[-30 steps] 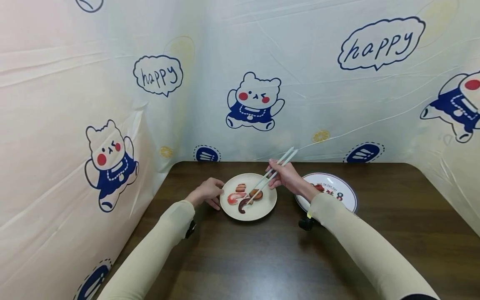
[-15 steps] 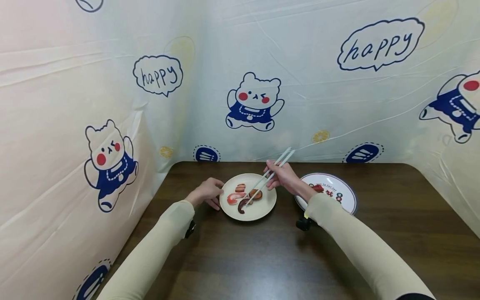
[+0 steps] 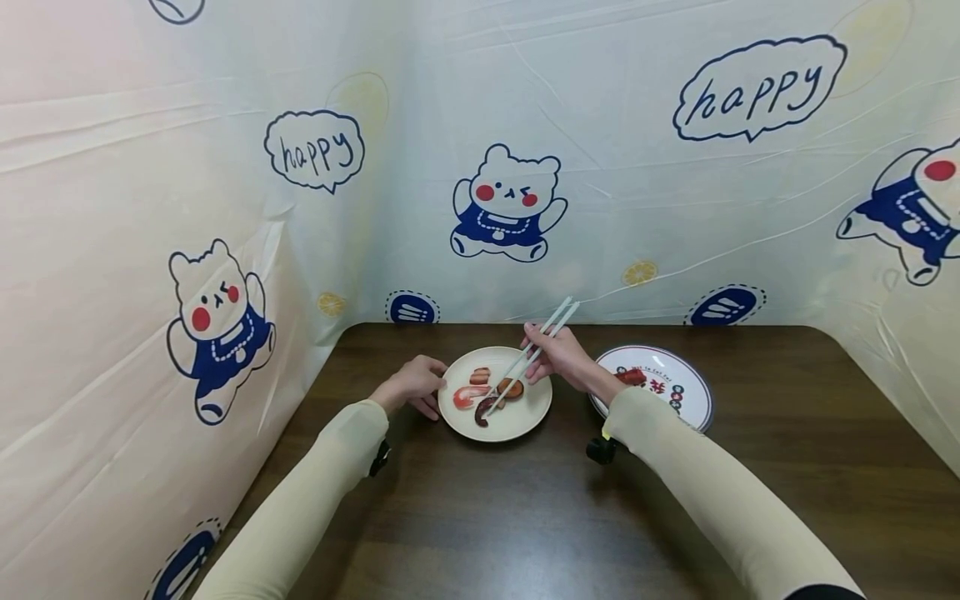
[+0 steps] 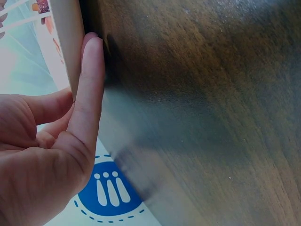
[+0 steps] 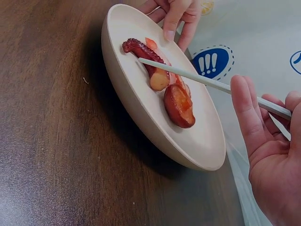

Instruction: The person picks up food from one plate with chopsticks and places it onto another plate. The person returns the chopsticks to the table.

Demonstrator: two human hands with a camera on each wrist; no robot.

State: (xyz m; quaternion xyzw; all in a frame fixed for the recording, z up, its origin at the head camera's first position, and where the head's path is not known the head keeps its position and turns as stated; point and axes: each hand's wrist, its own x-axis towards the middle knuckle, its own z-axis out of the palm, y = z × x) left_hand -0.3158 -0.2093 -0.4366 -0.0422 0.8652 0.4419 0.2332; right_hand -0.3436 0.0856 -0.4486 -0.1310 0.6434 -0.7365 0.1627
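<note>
Left hand (image 3: 415,382): pinching the left rim of a round, cream-coloured plate (image 3: 521,421), thumb on the inside, fingers along the outer wall.
Right hand (image 3: 557,354): fingers pinching 1 pair of long, slim, pale chopsticks (image 5: 200,80), slanting down and left from the fingers, upper ends poking out beyond.
Tentacle: a dark red, curved piece with a tan cut end, the tentacle (image 5: 142,51), lying on the cream-coloured plate, right of the left fingers and below-left of the right fingers, by the chopstick tips. Crossed by 1 stick in the right wrist view; touching or just above, cannot tell.
Other food: a brown, rounded, mushroom-like piece (image 5: 179,106) nearest the right fingers; a pink, shrimp-like piece (image 3: 465,397) nearest the left fingers; a small, red-and-white striped piece (image 3: 480,377) between both sets of fingers.
Right of the right fingers: a white, blue-edged plate (image 3: 693,392) with red lettering, partly hidden by the forearm, bearing a red piece (image 3: 631,377); set on the same dark brown wooden table (image 3: 487,508).
Step in hand: judged as lining up the tips around the tentacle, with the left fingers steadying.
Next move: seems to call for 1 tip on each side of the tentacle, then a gentle squeeze from the right fingers, firm enough for a curved shape likely to roll.
</note>
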